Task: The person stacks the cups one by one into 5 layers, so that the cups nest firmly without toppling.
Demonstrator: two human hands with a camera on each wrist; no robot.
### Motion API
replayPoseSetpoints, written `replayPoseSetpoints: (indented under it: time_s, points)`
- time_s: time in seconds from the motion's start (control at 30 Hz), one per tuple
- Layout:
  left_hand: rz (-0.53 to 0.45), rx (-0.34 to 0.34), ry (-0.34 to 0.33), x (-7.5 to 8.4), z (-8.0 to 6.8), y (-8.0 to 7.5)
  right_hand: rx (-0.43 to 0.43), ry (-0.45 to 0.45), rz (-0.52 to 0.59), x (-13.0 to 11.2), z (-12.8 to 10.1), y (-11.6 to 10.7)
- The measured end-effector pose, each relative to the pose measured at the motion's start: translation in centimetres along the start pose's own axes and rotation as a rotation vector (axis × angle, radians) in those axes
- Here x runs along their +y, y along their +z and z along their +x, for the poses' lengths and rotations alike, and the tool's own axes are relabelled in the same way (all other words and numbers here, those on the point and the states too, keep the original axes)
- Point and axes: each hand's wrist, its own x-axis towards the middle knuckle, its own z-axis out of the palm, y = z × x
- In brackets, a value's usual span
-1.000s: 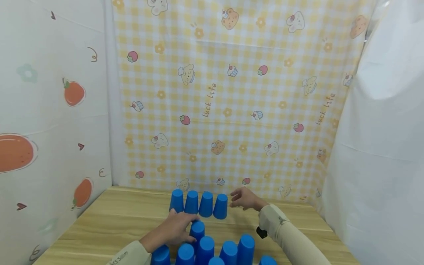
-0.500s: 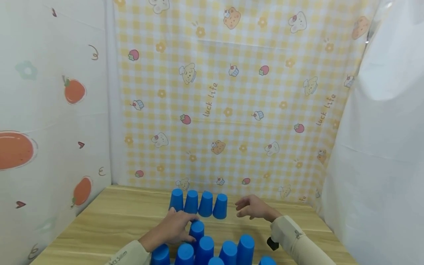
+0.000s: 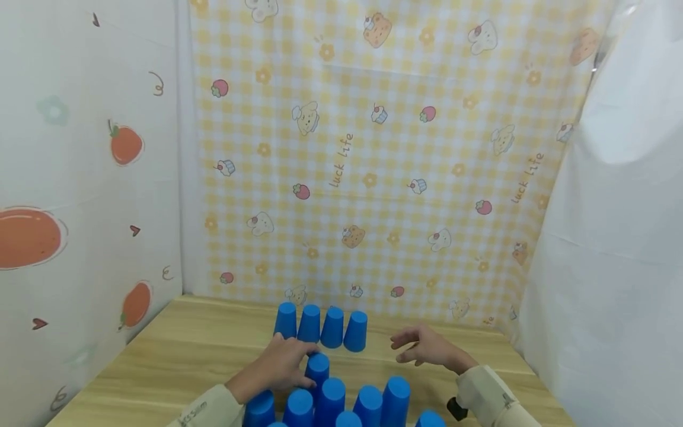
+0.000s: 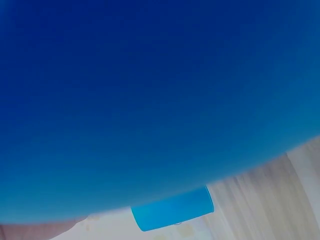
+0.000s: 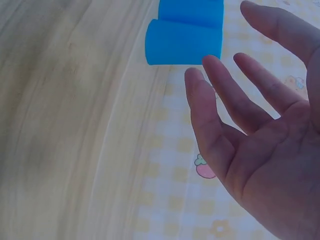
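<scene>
A row of several blue cups [image 3: 332, 329] stands upside down toward the back of the wooden table. In front of that row, my left hand [image 3: 280, 365] grips another upside-down blue cup [image 3: 318, 366], with thumb and forefinger on either side of it. A large blue surface [image 4: 150, 100] close to the camera fills most of the left wrist view. To the right of the row is my right hand [image 3: 427, 347], apart from any cup. Its loosely bent, spread fingers [image 5: 240, 100] hold nothing.
More upside-down blue cups [image 3: 368, 403] crowd the front edge of the view, some taller than others. The wooden table [image 3: 160, 356] meets a checked cloth backdrop [image 3: 320, 237]. White sheets [image 3: 603, 249] hang at the sides.
My right hand has drawn back from beside the row's right end, moving right and toward the front. My left hand has stayed on its cup.
</scene>
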Motion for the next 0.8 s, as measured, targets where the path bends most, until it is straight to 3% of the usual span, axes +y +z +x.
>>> replayPoseSetpoints:
  time_s: [0.33, 0.8]
  points:
    - [-0.003, -0.017, -0.01, -0.2, 0.1, 0.2, -0.209, -0.026, 0.151, 0.7, -2.1, 0.8]
    - [-0.022, 0.011, 0.012, -0.6, 0.0, 0.5, -0.413, -0.112, 0.195, 2.3, -2.4, 1.1]
